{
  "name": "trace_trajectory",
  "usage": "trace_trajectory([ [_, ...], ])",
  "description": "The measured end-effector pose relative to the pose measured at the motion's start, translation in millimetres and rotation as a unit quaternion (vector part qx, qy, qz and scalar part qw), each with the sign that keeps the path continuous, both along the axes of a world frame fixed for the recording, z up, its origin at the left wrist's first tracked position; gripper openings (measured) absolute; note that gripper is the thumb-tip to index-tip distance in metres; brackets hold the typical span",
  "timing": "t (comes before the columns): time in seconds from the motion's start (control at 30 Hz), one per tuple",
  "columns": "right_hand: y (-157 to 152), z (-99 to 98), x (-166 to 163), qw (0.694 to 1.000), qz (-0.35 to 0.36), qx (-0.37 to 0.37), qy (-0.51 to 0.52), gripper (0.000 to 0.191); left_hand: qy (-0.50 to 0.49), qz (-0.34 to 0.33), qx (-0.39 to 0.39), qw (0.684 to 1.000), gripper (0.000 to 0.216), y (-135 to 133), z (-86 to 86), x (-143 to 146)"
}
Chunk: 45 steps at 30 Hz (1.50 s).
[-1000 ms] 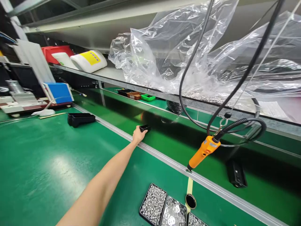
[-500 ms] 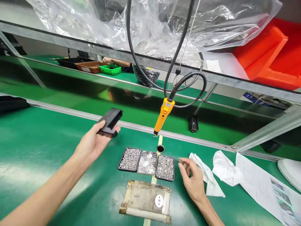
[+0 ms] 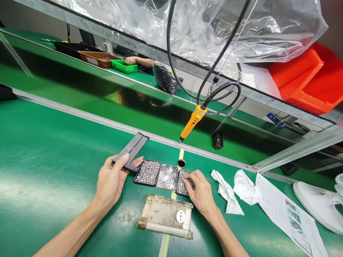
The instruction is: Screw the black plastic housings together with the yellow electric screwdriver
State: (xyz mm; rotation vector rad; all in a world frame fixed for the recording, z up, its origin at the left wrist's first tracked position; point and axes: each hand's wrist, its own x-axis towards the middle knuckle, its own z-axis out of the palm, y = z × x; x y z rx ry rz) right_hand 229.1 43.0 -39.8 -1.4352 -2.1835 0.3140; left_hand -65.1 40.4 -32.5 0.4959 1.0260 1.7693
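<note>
The left hand (image 3: 114, 176) is gripping a black case (image 3: 133, 149), with the thumb pressing on its upper face and the fingers supporting it from below. The case is slanting forward and to the right from this hand, its pale letters showing beside the thumb. Just right of the same hand, a black tray (image 3: 145, 184) is holding small shiny screws, and a second tray (image 3: 165, 189) is sitting beyond it, carrying flat washers.

The right hand (image 3: 200, 189) is curling its fingers, thumb and fingertips drawing close together over a third tray (image 3: 181, 195) of small metal parts; whether it is pinching one, I cannot tell. A round dark cup (image 3: 181, 163) is standing just ahead of these fingertips, and an orange screwdriver (image 3: 192, 123) is hanging farther forward, well apart from either hand.

Between the two hands and nearer the person, a worn board (image 3: 162, 216) is lying flat, bearing a white disc (image 3: 180, 216). To the right of the right hand, a white cloth (image 3: 227, 194) is lying crumpled.
</note>
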Motion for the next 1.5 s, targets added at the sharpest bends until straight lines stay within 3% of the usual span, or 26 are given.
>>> trace_trajectory([
  [0.33, 4.0, 0.7, -0.8, 0.999, -0.003, -0.008, 0.051, 0.014, 0.001, -0.009, 0.004, 1.0, 0.04, -1.9, -0.6, 1.7],
  [0.5, -11.9, 16.0, 3.8, 0.996, -0.013, -0.012, 0.093, 0.018, 0.015, -0.007, 0.013, 1.0, 0.04, -1.7, 0.2, 1.7],
  [0.73, -67.3, 36.5, 8.0, 0.978, 0.155, -0.066, 0.123, 0.014, 0.019, -0.013, 0.004, 1.0, 0.038, -1.9, 0.0, 2.6],
  [1.1, -80.1, 27.3, 8.6, 0.971, 0.1, -0.121, 0.18, 0.022, 0.031, -0.025, 0.005, 0.999, 0.036, -2.0, -2.7, 3.2],
  [1.5, -80.2, 23.3, 9.2, 0.975, 0.149, -0.065, 0.154, 0.026, 0.029, -0.03, 0.017, 0.999, 0.036, -4.5, 4.0, 5.3],
])
